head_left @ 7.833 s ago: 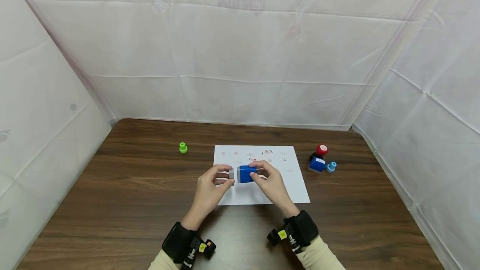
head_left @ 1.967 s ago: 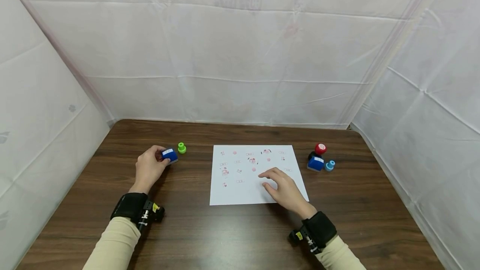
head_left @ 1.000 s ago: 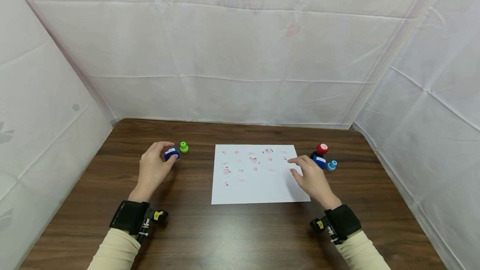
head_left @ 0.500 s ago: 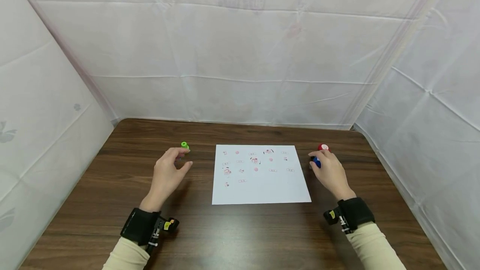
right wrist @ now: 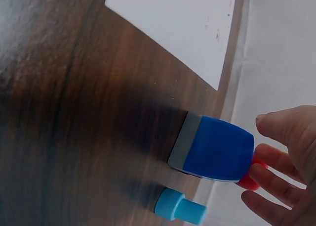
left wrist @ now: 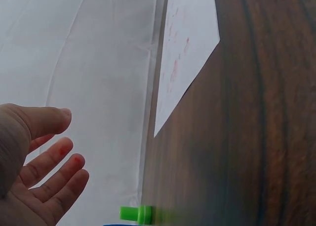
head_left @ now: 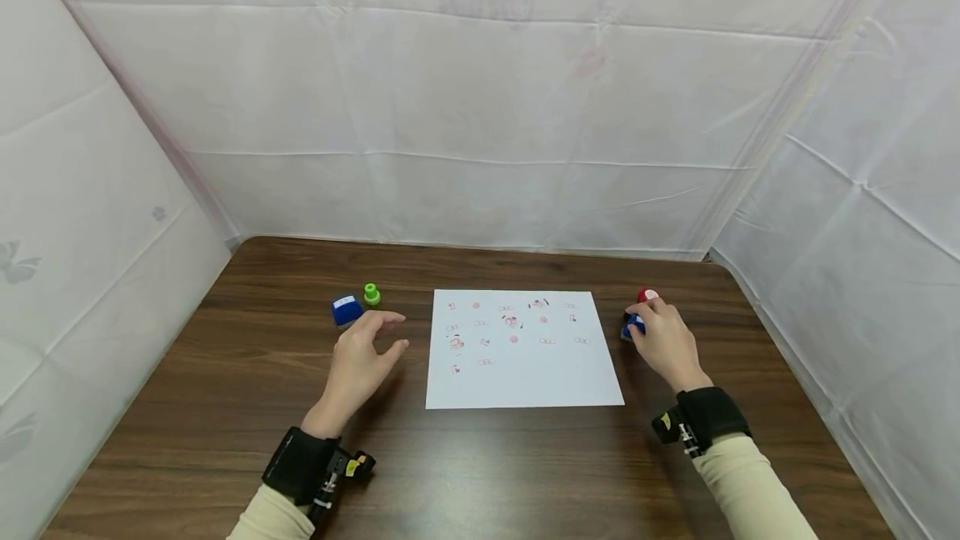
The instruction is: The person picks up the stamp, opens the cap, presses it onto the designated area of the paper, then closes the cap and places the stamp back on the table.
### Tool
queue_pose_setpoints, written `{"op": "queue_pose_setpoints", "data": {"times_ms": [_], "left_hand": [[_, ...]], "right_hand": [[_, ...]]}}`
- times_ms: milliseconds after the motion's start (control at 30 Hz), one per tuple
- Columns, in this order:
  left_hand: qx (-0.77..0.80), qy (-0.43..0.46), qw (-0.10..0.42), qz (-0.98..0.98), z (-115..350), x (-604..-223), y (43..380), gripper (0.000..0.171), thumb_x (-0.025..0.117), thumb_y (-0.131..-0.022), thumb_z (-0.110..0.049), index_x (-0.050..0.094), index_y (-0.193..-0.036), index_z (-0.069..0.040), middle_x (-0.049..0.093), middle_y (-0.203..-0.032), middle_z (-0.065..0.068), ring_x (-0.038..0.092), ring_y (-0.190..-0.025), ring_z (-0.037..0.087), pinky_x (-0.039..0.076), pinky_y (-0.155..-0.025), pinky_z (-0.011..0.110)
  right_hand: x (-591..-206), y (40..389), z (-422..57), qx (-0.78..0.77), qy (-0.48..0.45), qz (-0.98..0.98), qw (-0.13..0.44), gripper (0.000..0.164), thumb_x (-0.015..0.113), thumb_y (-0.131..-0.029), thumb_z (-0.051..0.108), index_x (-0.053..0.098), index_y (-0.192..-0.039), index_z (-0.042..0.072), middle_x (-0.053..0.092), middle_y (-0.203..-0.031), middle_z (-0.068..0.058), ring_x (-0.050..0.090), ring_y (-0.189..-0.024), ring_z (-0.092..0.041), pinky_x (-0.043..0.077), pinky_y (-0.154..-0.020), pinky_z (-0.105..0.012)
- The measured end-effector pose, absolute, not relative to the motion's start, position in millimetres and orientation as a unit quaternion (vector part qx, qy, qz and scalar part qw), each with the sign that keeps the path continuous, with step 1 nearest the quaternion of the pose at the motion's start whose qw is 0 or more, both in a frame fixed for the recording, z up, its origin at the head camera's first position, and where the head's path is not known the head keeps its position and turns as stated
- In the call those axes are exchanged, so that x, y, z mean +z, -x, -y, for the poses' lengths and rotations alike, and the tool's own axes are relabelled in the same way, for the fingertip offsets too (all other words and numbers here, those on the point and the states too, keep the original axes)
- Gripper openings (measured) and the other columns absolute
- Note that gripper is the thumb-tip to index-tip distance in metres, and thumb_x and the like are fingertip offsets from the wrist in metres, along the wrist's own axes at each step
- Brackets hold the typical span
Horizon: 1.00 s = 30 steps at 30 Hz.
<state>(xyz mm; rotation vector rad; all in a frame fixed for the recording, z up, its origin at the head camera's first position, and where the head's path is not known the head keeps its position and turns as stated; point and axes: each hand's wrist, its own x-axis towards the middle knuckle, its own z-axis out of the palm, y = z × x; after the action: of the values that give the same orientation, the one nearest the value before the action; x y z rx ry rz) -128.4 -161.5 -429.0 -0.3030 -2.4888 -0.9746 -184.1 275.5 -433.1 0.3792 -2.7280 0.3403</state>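
Note:
My left hand [head_left: 358, 358] hovers over the table left of the paper, fingers and thumb apart, holding nothing. Just behind it stand a blue stamp [head_left: 347, 312] with a white label and a small green stamp [head_left: 372, 294]. On the right, my right hand [head_left: 666, 344] reaches over another blue stamp [right wrist: 219, 149] with a grey base. In the right wrist view its thumb and fingers spread at that stamp's top, fingertips overlapping a red stamp [right wrist: 248, 182] behind. A small light-blue stamp [right wrist: 181, 206] stands beside them, hidden by the hand in the head view.
A white sheet of paper [head_left: 540, 382] with several rows of red stamped prints lies mid-table between the hands. The brown wooden table [head_left: 465, 473] meets white sheeting [head_left: 480, 123] at the back and both sides.
Earlier both hands held the blue stamp and its grey cap over the paper. My left hand set that stamp beside the green one, let go and moved right; my right hand moved right.

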Motion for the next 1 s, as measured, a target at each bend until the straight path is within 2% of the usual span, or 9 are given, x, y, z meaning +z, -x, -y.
{"op": "queue_pose_setpoints", "data": {"times_ms": [1000], "left_hand": [[-0.383,0.116,0.200,0.894,145.3,-433.4,125.4,0.030,0.075,-0.074,-0.005,0.064,-0.102,-0.008,0.062,-0.101,0.007,0.061,-0.092,0.024,0.054,-0.077,0.040]], "right_hand": [[-443.3,189.8,-279.9,0.114,-0.148,0.968,0.169,0.022,0.066,-0.078,-0.001,0.062,-0.100,-0.002,0.058,-0.094,-0.022,0.057,-0.084,-0.042,0.051,-0.068,-0.054]]}}
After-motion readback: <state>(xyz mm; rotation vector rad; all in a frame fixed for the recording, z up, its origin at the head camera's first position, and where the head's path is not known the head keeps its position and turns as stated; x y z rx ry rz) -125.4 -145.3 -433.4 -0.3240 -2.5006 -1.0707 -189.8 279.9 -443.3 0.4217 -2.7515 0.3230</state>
